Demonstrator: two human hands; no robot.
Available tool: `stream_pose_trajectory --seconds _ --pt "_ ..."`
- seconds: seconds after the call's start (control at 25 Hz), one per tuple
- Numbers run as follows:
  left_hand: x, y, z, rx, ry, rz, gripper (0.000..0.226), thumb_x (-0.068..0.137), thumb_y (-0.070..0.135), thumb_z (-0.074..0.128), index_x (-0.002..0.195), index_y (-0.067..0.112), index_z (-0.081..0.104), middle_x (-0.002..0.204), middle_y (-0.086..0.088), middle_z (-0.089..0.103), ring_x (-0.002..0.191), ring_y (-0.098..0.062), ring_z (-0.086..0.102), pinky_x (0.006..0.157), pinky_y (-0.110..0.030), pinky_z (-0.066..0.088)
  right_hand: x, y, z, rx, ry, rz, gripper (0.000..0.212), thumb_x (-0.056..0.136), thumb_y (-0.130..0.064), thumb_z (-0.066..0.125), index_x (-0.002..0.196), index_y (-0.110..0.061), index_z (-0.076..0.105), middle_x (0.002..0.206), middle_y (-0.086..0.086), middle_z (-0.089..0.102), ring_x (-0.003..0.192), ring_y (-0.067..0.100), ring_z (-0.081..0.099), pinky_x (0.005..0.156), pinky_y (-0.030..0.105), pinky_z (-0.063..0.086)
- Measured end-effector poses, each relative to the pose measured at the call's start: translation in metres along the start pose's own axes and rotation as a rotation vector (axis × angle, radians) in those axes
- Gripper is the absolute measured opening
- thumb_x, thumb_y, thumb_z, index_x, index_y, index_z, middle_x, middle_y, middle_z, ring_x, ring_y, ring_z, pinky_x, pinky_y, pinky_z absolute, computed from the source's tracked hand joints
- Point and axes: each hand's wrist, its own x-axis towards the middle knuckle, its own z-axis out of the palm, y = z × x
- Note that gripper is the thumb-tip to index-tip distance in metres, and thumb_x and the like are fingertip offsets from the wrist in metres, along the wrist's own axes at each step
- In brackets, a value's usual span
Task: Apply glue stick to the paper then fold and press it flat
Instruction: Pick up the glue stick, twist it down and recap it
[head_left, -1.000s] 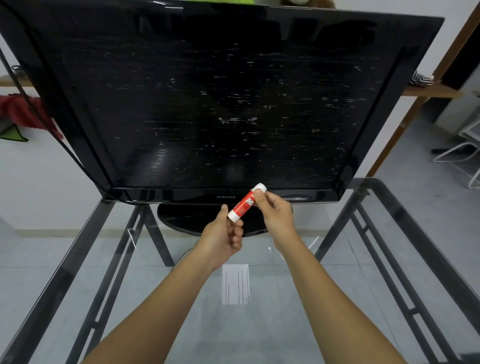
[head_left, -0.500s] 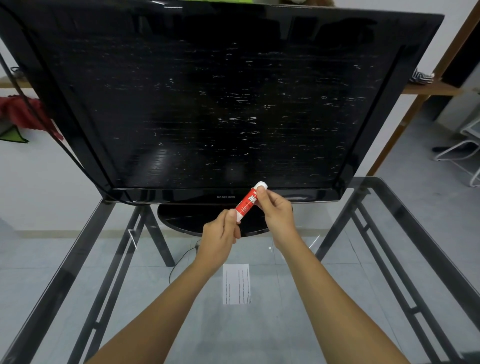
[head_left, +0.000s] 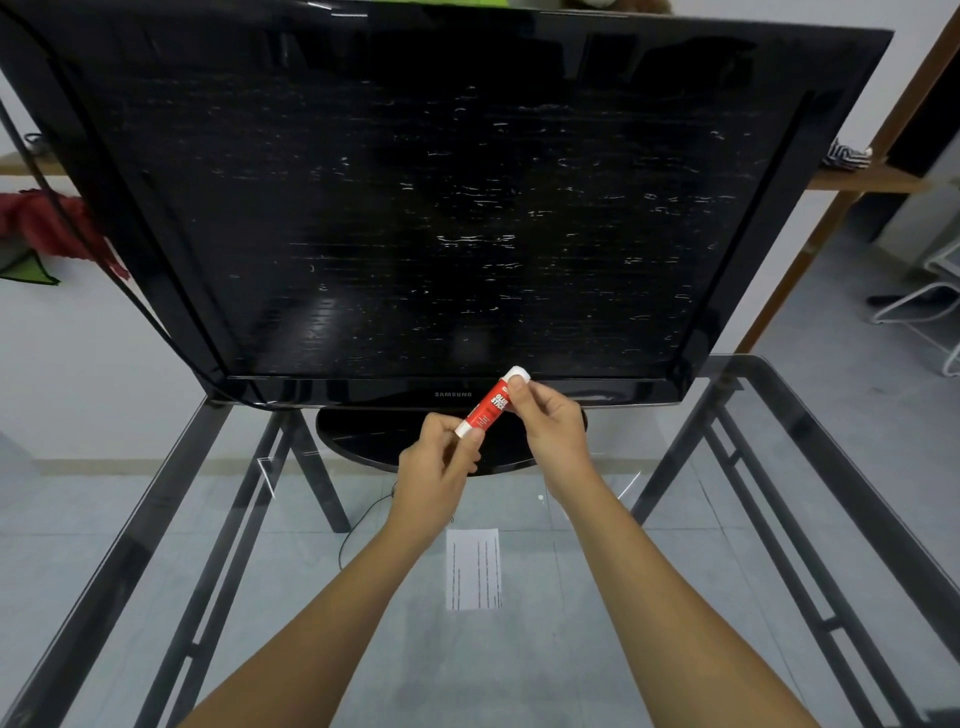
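A red and white glue stick (head_left: 491, 402) is held tilted in the air in front of the TV's lower bezel. My left hand (head_left: 439, 467) pinches its lower white end. My right hand (head_left: 550, 423) grips its upper part near the white cap, which is still on. A small white paper slip (head_left: 474, 569) with printed dotted lines lies flat on the glass table (head_left: 701, 597), below and between my forearms, touched by neither hand.
A large black TV (head_left: 441, 208) on an oval stand (head_left: 363, 441) fills the back of the table. A black cable (head_left: 104, 270) hangs at the left. Dark metal frame bars (head_left: 779, 519) run under the glass. A white chair (head_left: 930, 291) stands at the far right.
Both hands have lifted the glue stick slightly and shifted right; the left fingers have slid down to its lower end. The paper has not moved.
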Motion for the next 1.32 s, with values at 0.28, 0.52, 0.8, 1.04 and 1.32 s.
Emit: stream_pose_trajectory --seconds 0.28,0.52,0.8,1.04,1.32 --pt "0.01 0.012 -0.006 -0.832 -0.236 -0.768 0.049 0.094 0.047 0.037 0.061 0.015 0.054 0.041 0.004 0.039 0.036 -0.008 0.033 0.039 -0.02 0.032 -0.001 -0.002 0.003 0.015 -0.045 -0.007 0.014 0.078 -0.054 0.056 0.078 -0.048 0.069 0.083 -0.022 0.07 0.089 -0.006 0.063 0.071 0.005 0.046" --pt "0.005 0.01 0.003 -0.472 -0.01 -0.415 0.041 0.088 0.053 0.042 0.095 0.016 0.057 0.066 -0.001 0.064 0.059 -0.013 0.061 0.059 -0.023 0.05 0.0 -0.001 0.002 -0.006 -0.007 -0.019 0.017 0.081 -0.051 0.057 0.075 -0.04 0.069 0.077 -0.016 0.071 0.081 -0.005 0.064 0.067 0.002 0.044" --pt "0.0 0.002 -0.001 0.053 -0.07 -0.05 0.035 0.086 0.052 0.033 0.096 0.024 0.052 0.069 0.005 0.063 0.065 -0.008 0.061 0.065 -0.027 0.051 -0.002 0.0 0.0 -0.038 -0.021 -0.015 0.019 0.078 -0.053 0.056 0.077 -0.04 0.069 0.079 -0.019 0.071 0.086 -0.006 0.064 0.067 0.0 0.042" --pt "-0.002 -0.003 0.003 0.24 -0.017 0.11 0.044 0.086 0.037 0.057 0.123 0.016 0.046 0.101 0.008 0.06 0.087 -0.008 0.061 0.071 -0.022 0.053 0.0 0.012 -0.003 -0.074 0.052 -0.017 0.029 0.074 -0.055 0.06 0.078 -0.027 0.068 0.082 -0.003 0.069 0.081 0.006 0.064 0.067 0.011 0.049" --pt "-0.007 -0.011 0.005 0.364 0.01 0.105 0.036 0.086 0.03 0.06 0.113 0.008 0.052 0.11 -0.009 0.064 0.095 -0.018 0.062 0.072 -0.028 0.054 0.002 0.053 -0.026 -0.236 0.015 0.04 0.038 0.078 -0.062 0.049 0.107 -0.04 0.059 0.1 -0.023 0.062 0.093 -0.007 0.058 0.071 0.007 0.042"
